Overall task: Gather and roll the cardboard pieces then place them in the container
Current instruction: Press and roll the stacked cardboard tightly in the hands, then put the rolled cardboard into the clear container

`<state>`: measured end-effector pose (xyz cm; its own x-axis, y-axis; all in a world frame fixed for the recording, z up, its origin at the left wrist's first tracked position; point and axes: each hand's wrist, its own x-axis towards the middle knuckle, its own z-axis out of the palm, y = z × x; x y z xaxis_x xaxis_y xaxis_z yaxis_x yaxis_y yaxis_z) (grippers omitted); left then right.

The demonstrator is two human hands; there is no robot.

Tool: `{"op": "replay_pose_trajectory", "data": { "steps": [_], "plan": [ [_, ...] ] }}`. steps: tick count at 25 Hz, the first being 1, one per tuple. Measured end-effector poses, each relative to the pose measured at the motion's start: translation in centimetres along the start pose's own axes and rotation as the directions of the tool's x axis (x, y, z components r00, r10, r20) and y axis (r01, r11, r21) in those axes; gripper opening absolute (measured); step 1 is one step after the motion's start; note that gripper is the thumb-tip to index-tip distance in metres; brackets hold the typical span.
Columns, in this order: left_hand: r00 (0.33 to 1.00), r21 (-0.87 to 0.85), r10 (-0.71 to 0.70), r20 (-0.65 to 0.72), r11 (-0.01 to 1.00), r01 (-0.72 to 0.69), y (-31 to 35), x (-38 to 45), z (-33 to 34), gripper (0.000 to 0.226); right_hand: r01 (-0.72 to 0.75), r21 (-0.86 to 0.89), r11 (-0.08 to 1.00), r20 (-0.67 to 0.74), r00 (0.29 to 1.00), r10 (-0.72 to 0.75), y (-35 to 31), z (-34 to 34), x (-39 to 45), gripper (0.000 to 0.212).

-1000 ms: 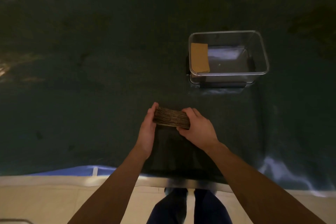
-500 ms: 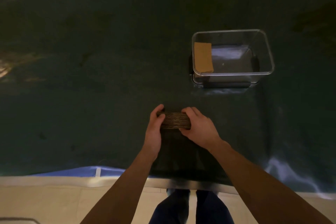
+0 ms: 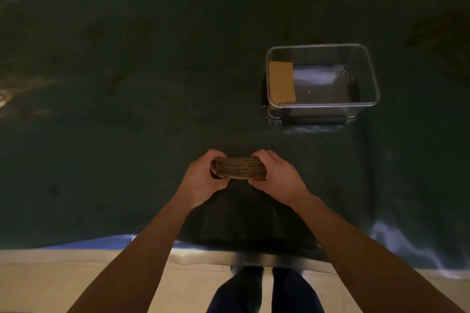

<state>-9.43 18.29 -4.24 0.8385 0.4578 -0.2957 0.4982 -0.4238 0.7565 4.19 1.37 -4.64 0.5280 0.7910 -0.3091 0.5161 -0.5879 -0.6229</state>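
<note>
A stack of brown corrugated cardboard pieces [image 3: 239, 167] is held edge-on between both hands, just above the dark green table cover. My left hand [image 3: 202, 180] grips its left end and my right hand [image 3: 276, 178] grips its right end, fingers curled over the top. A clear plastic container [image 3: 366, 71] stands farther back and to the right. Inside it one tan cardboard piece [image 3: 281, 82] leans against the left wall.
The dark green cover [image 3: 127, 109] spreads over the whole table and hangs wrinkled at the front right [image 3: 396, 244]. The table's front edge [image 3: 203, 254] runs just behind my forearms, with pale floor and my legs below.
Both hands have closed in more tightly around the ends of the cardboard stack, the left fingers wrapping farther over it. The stack stays in about the same spot.
</note>
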Motion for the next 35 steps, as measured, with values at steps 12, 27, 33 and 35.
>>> {"op": "replay_pose_trajectory", "data": {
  "steps": [12, 27, 33, 35],
  "plan": [
    [0.998, 0.001, -0.020, 0.054, 1.000, 0.020, 0.1, 0.6, 1.5, 0.050, -0.108, 0.171, 0.979, -0.050, 0.992, 0.118, 0.0, 0.8, -0.3, 0.048],
    [0.996, -0.458, -0.022, 0.092, 0.887, 0.062, 9.7, 1.4, -3.4, 0.044, -0.086, 0.602, 0.794, -0.100, 0.978, 0.182, -2.1, -10.9, -2.4, 0.048],
    [0.999, -0.541, -0.021, 0.046, 0.840, 0.043, 16.8, 1.2, -3.0, 0.041, -0.067, 0.698, 0.713, -0.139, 0.964, 0.227, -3.1, -17.3, -5.2, 0.041],
    [0.998, -0.538, -0.034, 0.056, 0.841, 0.058, 18.4, 1.2, -2.4, 0.039, -0.078, 0.720, 0.690, -0.128, 0.962, 0.242, -2.4, -18.5, -5.8, 0.039]
  ]
}}
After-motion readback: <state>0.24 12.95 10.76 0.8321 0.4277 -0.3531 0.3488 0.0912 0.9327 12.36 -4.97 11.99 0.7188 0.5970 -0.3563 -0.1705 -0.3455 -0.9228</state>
